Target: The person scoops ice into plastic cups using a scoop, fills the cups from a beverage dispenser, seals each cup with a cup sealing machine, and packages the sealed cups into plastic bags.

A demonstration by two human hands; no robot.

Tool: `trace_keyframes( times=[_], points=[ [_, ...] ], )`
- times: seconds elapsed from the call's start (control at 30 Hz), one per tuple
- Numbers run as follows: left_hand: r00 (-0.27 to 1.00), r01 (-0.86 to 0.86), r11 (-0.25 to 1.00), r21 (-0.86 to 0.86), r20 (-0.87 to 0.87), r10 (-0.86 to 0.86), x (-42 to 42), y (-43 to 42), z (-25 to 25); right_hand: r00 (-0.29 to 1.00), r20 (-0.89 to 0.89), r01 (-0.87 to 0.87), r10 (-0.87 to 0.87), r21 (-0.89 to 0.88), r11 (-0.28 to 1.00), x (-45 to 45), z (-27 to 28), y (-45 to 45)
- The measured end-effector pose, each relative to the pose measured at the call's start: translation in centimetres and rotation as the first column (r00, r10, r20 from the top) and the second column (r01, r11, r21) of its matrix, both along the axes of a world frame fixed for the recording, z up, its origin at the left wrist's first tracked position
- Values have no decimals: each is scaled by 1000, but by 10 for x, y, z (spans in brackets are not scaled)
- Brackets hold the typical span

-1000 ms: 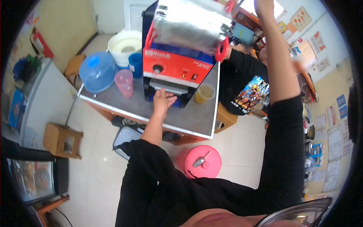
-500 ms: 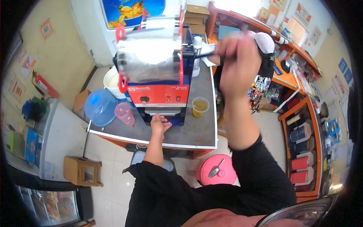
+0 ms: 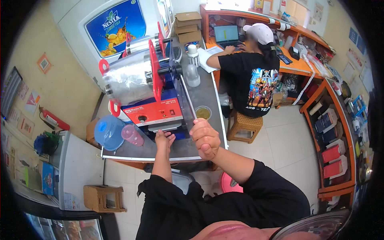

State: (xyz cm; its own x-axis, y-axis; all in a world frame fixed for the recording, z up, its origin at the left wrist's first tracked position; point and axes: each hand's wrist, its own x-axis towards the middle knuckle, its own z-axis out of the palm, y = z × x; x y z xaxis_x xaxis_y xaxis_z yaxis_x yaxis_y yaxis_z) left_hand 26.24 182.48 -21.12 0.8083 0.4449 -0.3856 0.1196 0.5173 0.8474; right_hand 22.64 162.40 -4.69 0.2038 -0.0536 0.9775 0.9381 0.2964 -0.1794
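Observation:
The red and blue cup sealer (image 3: 154,112) stands on the dark counter, with a roll of clear film (image 3: 130,80) mounted on top. My right hand (image 3: 205,140) is closed round the end of its long metal lever (image 3: 189,97), which slants down towards me on the machine's right side. At the metal tray in the lower front, my left hand (image 3: 164,140) has its fingers stretched out and apart, touching or very near the tray; contact is unclear. Behind my right fist a plastic cup of yellowish drink (image 3: 203,113) is partly hidden.
A pink cup (image 3: 132,136) and a blue water jug (image 3: 109,133) stand left of the sealer. A clear bottle (image 3: 193,74) is behind on the right. Another person (image 3: 256,68) sits at an orange desk with a laptop (image 3: 226,35). Below the counter is a pink lid (image 3: 230,184).
My right hand has swung the lever down and towards me from its raised position. My left hand stays by the tray. The view has shifted, showing the seated person more fully.

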Motion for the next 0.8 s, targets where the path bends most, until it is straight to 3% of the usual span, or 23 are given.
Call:
trace_keyframes(
  times=[0.2,0.33,0.43,0.57,0.67,0.77,0.8],
  points=[
    [1000,-9,999,-39,-10,8,3,0,1,1000,-16,5,-4,21,1000,-2,0,-1],
    [994,107,994,-16,29,-107,6,15,-14,1000,-9,-23,23,11,1000,-3,1,-5],
    [997,82,996,-23,-14,-82,4,13,-5,1000,1,-10,10,51,999,-3,0,-3],
    [993,99,984,-146,73,-89,10,19,-12,1000,29,11,-12,55,998,-1,0,-4],
    [997,49,991,-121,71,-41,7,9,3,999,35,18,-21,68,998,1,7,0],
    [1000,14,991,-131,26,-11,32,40,-48,997,29,75,-78,85,994,6,23,10],
    [998,35,991,-133,46,-30,28,35,-35,988,89,113,-123,104,988,12,41,11]
  ],
)
